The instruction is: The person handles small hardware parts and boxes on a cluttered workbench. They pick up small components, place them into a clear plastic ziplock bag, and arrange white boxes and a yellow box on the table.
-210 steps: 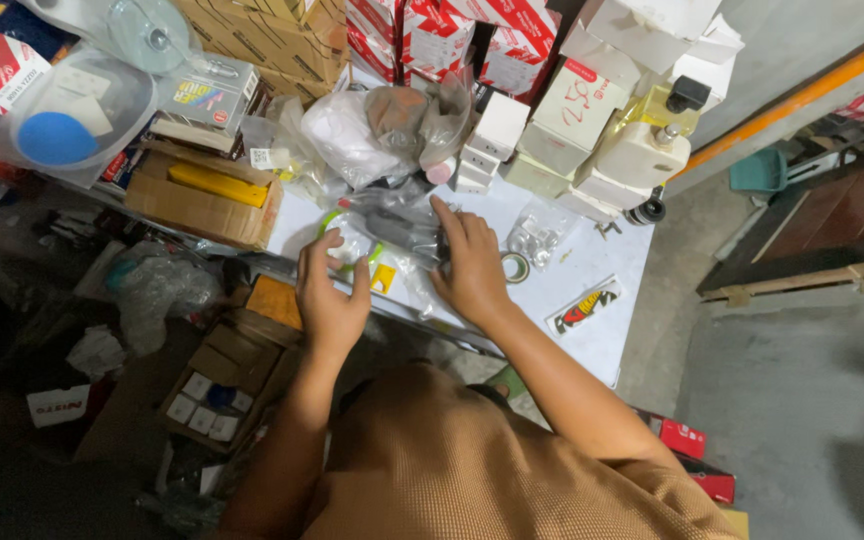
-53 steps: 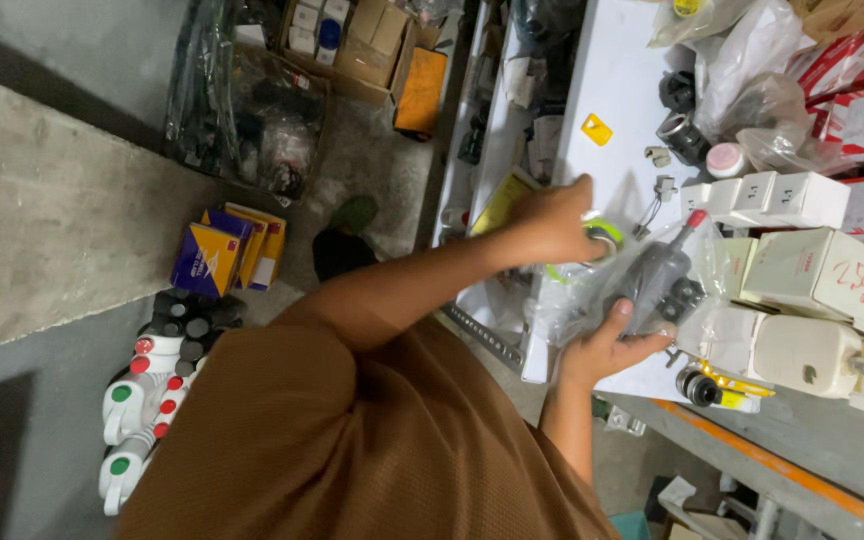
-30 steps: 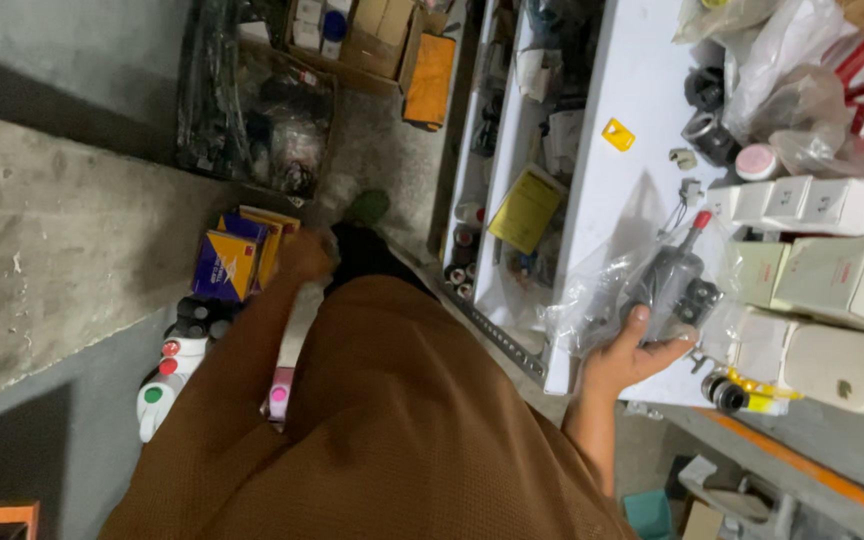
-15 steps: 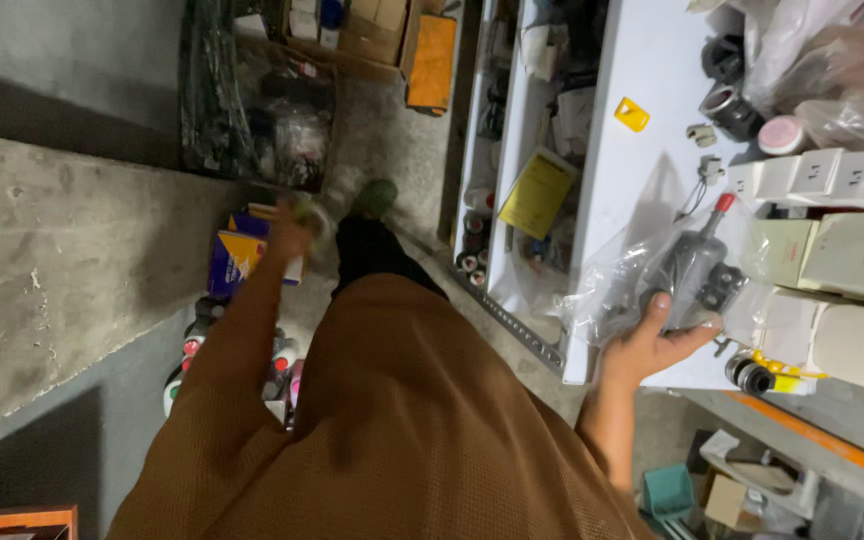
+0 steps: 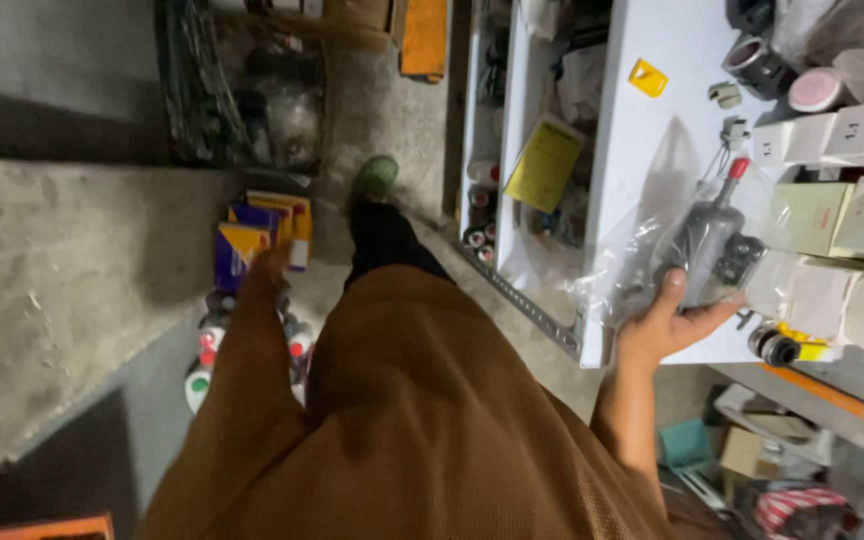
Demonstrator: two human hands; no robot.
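Right hand [image 5: 667, 325] cups the bagged grey tool [image 5: 707, 250] on the white table [image 5: 652, 130] — left hand [image 5: 267, 270], grip unclear, reaches floorward.

Clear plastic bag [image 5: 652, 250] at table edge, white boxes [image 5: 822, 135] in a row, purple-yellow cartons [image 5: 257, 235] on floor

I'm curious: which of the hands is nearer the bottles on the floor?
Left. The left hand reaches down right above the bottles; the right hand holds a bagged grey part at the table.

Counts: 1 grey tool in a clear bag [image 5: 704, 250] under the right fingers [image 5: 674, 297]; 3 small white boxes [image 5: 832, 138] beyond them; 1 yellow tag [image 5: 647, 78] further off.
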